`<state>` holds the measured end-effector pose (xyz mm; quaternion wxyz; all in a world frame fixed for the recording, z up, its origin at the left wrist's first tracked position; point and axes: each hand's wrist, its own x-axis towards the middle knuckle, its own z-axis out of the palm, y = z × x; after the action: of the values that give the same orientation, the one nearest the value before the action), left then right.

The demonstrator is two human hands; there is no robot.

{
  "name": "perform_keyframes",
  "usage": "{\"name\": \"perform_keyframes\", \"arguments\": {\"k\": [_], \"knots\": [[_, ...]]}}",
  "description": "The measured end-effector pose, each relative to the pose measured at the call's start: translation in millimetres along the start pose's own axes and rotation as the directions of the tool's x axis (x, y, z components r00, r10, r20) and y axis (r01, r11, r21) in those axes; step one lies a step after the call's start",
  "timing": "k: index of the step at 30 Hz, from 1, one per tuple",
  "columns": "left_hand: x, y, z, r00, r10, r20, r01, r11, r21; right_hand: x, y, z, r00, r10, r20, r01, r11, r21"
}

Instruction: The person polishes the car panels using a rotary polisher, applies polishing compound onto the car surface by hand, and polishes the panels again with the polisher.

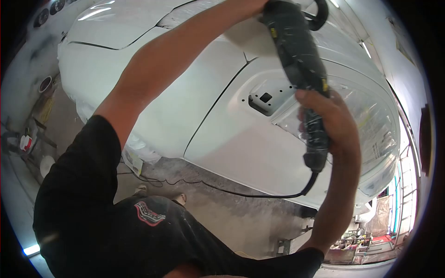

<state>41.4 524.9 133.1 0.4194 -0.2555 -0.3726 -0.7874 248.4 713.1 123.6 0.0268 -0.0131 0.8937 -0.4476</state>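
My right hand [331,113] is wrapped round the rear grip of a black corded power polisher [296,51], whose body is wrapped in clear film. My left hand [260,5] meets the polisher's head at the top edge; its fingers are hidden. A black loop handle [320,16] sticks out beside the head. Below the head, a blurred beige round shape [248,34], possibly the pad, lies over the white car body [162,106]. A door-handle recess [266,99] with several holes shows just left of my right hand.
A black cord [241,194] hangs from the polisher's rear and trails across the concrete floor [222,217]. Clear plastic film [371,120] covers the car's window area. Stands and clutter [34,139] are at left; a rack with parts [350,245] is at lower right.
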Motion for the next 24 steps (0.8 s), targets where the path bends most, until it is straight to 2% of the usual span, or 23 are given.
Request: {"name": "perform_keyframes", "arguments": {"k": [1,4,7,9,12,15,18,20,21,22,23,24], "knots": [[-6.2,9.0,-14.8,0.995,-0.091,-0.028,0.09,0.995,-0.041,-0.1,1.6,10.6,0.999,-0.001,0.034,0.001,1.0,0.002],[-21.0,25.2,-58.9,0.985,-0.143,-0.102,0.139,0.989,-0.047,-1.8,3.2,42.0,0.996,0.002,0.092,0.004,0.997,-0.074],[-34.3,34.0,-93.0,0.983,-0.111,-0.145,0.115,0.993,0.018,-1.6,8.3,65.0,0.99,-0.035,0.133,0.052,0.991,-0.126],[-41.6,41.7,-98.8,0.982,-0.109,-0.153,0.107,0.994,-0.024,-4.2,16.4,73.2,0.983,-0.126,0.135,0.134,0.99,-0.051],[-54.9,55.7,-81.0,0.986,-0.092,-0.141,0.095,0.995,0.011,-13.7,32.8,72.4,0.985,-0.115,0.13,0.117,0.993,-0.006],[-67.7,53.5,-50.2,0.997,-0.007,-0.081,0.01,0.999,0.039,-28.1,59.7,64.9,0.991,-0.132,0.026,0.132,0.991,-0.028],[-73.0,42.3,-9.6,0.993,0.051,0.111,-0.043,0.997,-0.071,-42.3,77.4,46.6,0.99,-0.112,-0.089,0.117,0.992,0.047],[-77.4,43.7,27.7,0.988,0.014,0.154,-0.008,0.999,-0.042,-45.9,87.6,30.9,0.985,-0.071,-0.155,0.087,0.991,0.1],[-78.4,41.9,46.1,0.979,0.073,0.19,-0.074,0.997,-0.004,-47.5,92.6,22.1,0.985,-0.02,-0.17,0.043,0.99,0.134],[-76.4,30.9,58.6,0.952,0.159,0.262,-0.133,0.985,-0.112,-49.5,99.9,16.4,0.973,-0.018,-0.231,0.047,0.991,0.123],[-68.8,9.0,79.8,0.882,0.409,0.235,-0.387,0.912,-0.135,-52.0,98.8,12.8,0.97,0.01,-0.244,0.039,0.98,0.194],[-80.6,15.9,85.1,0.874,0.417,0.251,-0.442,0.895,0.051,-52.0,106.6,9.3,0.957,0.028,-0.29,0.016,0.989,0.148]]}}
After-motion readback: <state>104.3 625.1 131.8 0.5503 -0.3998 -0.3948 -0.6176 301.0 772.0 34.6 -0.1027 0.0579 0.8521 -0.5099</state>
